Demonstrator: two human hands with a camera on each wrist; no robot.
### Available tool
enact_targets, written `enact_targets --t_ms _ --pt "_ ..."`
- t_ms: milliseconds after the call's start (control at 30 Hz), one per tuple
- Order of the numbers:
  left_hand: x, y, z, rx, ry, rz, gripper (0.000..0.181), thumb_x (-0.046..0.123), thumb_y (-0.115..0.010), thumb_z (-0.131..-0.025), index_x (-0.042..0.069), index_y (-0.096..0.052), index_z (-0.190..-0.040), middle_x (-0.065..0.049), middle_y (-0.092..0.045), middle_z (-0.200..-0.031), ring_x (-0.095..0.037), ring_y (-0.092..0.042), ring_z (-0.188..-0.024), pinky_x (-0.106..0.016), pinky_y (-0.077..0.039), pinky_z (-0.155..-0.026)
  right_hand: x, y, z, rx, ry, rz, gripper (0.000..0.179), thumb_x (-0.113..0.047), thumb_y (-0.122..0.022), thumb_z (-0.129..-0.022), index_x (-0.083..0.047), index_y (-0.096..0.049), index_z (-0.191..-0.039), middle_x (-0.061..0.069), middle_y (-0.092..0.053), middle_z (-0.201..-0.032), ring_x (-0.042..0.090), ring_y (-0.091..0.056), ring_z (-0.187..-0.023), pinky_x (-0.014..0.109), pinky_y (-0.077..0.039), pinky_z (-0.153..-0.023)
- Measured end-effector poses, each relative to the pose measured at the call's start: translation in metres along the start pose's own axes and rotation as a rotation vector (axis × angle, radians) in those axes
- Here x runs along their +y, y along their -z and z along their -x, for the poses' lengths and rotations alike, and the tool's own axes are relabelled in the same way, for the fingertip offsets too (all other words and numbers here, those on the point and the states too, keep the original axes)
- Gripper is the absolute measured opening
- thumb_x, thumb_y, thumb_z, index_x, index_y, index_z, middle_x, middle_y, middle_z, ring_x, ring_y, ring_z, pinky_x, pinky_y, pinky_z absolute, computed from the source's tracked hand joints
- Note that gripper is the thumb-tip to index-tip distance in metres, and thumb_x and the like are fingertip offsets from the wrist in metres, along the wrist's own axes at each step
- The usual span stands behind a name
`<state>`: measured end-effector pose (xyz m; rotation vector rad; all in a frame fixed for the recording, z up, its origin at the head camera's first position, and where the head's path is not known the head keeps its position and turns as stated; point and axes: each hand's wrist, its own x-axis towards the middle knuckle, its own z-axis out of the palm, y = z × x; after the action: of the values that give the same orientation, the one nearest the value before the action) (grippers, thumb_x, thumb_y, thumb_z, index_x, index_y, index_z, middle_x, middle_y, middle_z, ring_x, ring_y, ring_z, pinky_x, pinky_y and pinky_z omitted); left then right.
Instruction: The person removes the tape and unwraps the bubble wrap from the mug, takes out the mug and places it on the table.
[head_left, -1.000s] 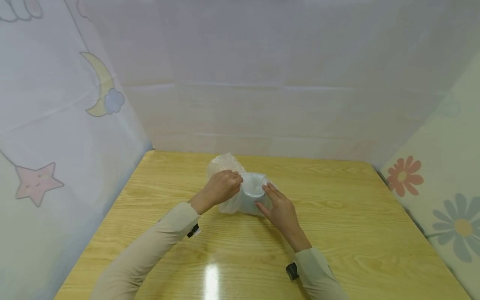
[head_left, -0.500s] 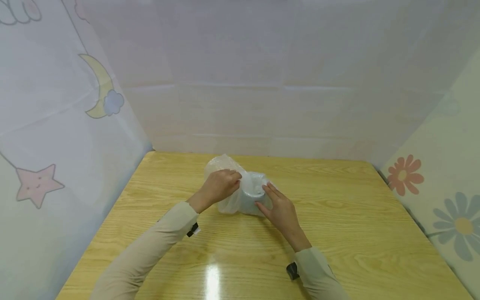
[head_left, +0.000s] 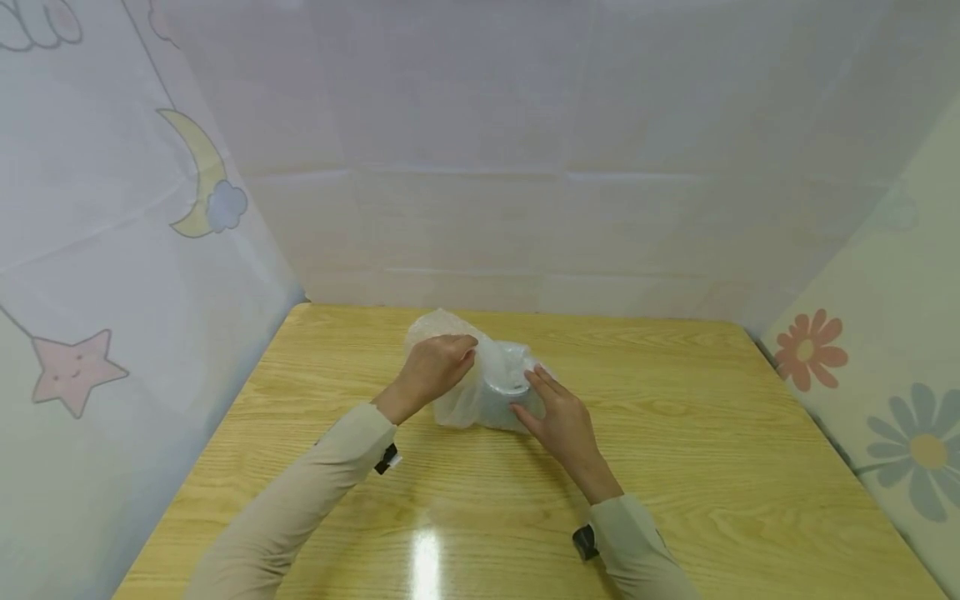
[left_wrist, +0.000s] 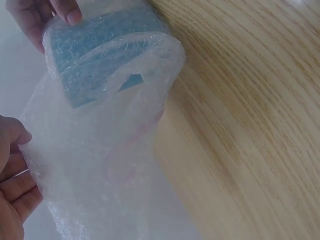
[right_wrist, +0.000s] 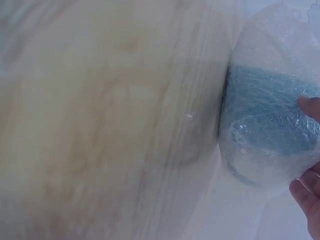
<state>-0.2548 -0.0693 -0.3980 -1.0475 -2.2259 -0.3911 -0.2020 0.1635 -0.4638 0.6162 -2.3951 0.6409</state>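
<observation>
A teal-blue object (left_wrist: 107,30), its kind hidden by the wrapping, sits inside clear bubble wrap (head_left: 457,408) on the table. My left hand (head_left: 435,367) pinches the edge of a loose flap of the wrap, which hangs out to the left of the object in the head view. In the left wrist view that flap spreads wide below the blue part. My right hand (head_left: 564,421) holds the wrapped bundle from the right, thumb on the near side and fingers over the top. The right wrist view has the thumb pressed against the blue side through the wrap.
The bundle stands toward the back of a wooden table (head_left: 690,433). A pale backdrop (head_left: 480,225) rises behind the table's far edge. Printed cloth walls flank it, with a moon (head_left: 198,167) and star (head_left: 78,371) at left and flowers (head_left: 810,350) at right.
My left hand has moved slightly left and up, drawing the flap of bubble wrap away from the object. My right hand stays in place on the bundle.
</observation>
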Motion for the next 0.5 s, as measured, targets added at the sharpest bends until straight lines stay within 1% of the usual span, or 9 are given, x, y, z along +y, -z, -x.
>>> enact_targets --t_ms 233,500 --pt "-0.0038 0.0001 0.0001 0.030 0.060 0.043 0.009 -0.002 -0.069 -0.084 0.000 -0.068 -0.093 -0.011 -0.071 -0.082 -0.021 -0.065 -0.060 -0.032 -0.051 -0.048 -0.0001 0.0000 0.0001 0.003 0.000 -0.009 0.059 -0.024 -0.087 -0.074 0.002 -0.065 -0.122 0.023 -0.059 -0.126 0.039 -0.063 -0.104 0.047 -0.055 -0.079" --pt "-0.0080 0.0009 0.0004 0.033 0.122 0.050 0.008 -0.001 -0.068 -0.086 -0.001 -0.068 -0.093 -0.012 -0.071 -0.082 -0.022 -0.065 -0.059 -0.033 -0.052 -0.049 -0.0006 0.0001 0.0002 -0.002 -0.008 -0.023 0.059 -0.024 -0.086 -0.075 0.002 -0.064 -0.123 0.023 -0.058 -0.126 0.039 -0.063 -0.105 0.046 -0.055 -0.080"
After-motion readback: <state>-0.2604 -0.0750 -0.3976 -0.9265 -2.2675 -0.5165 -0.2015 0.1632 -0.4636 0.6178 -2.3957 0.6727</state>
